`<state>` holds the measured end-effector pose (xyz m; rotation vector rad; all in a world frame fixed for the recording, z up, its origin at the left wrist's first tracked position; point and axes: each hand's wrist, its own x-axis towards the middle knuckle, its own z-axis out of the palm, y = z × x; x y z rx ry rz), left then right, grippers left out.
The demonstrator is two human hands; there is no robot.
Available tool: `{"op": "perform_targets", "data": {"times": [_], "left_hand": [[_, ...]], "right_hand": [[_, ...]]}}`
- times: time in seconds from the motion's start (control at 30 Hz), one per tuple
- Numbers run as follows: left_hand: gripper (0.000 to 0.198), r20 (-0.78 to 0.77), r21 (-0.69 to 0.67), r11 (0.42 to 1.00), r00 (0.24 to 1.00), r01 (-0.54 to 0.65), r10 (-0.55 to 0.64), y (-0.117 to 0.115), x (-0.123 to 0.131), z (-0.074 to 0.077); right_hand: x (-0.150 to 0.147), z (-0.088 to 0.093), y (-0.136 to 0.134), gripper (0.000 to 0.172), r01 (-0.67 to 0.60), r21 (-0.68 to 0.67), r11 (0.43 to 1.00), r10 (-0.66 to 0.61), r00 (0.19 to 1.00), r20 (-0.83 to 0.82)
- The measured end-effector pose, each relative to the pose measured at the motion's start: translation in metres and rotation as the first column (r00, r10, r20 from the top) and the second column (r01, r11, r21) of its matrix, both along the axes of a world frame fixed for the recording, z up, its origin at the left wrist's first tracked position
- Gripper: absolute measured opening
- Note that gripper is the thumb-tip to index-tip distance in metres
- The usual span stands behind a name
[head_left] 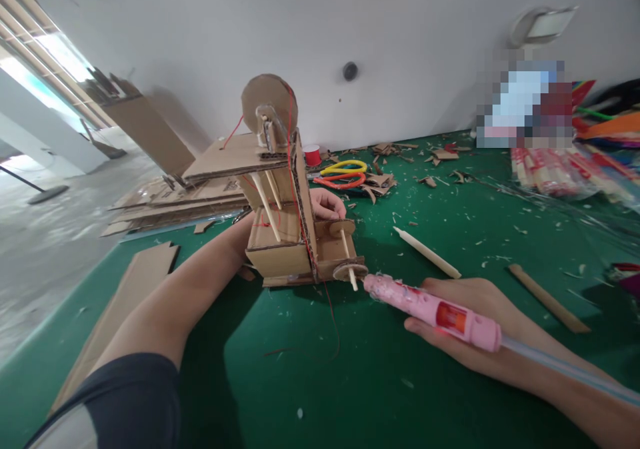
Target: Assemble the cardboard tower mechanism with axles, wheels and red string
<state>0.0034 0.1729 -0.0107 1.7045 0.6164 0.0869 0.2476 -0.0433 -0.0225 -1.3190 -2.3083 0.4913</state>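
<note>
A cardboard model (280, 236) with wooden sticks, a round cardboard disc on top and red thread stands on the green table (350, 382). My left hand (327, 204) reaches behind it and grips its far side, fingers curled over the cardboard. My right hand (470, 322) is closed around a pink glue gun (430, 308). Its nozzle touches a small cardboard wheel (350, 271) on a stick at the model's lower right corner.
A white glue stick (427, 252) and a wooden stick (547, 298) lie right of the model. Scissors with yellow and orange handles (343, 174), a red cup (312, 154) and cardboard scraps sit behind. Flat cardboard sheets (170, 206) lie at left, packaged sticks (560, 172) at right.
</note>
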Motion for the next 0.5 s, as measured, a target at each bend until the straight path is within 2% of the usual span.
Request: {"op": "perform_targets", "data": {"times": [0.27, 0.5], "left_hand": [[0.028, 0.061, -0.044, 0.999, 0.998, -0.005, 0.007, -0.0059, -0.0001, 0.0018], [0.029, -0.054, 0.022, 0.997, 0.995, -0.079, 0.081, -0.0089, 0.0026, 0.0084]], "right_hand": [[0.0018, -0.0015, 0.001, 0.033, -0.028, -0.003, 1.0, 0.028, 0.999, 0.015], [0.0033, 0.0008, 0.0, 0.031, -0.043, 0.038, 0.998, 0.044, 0.999, -0.032]]}}
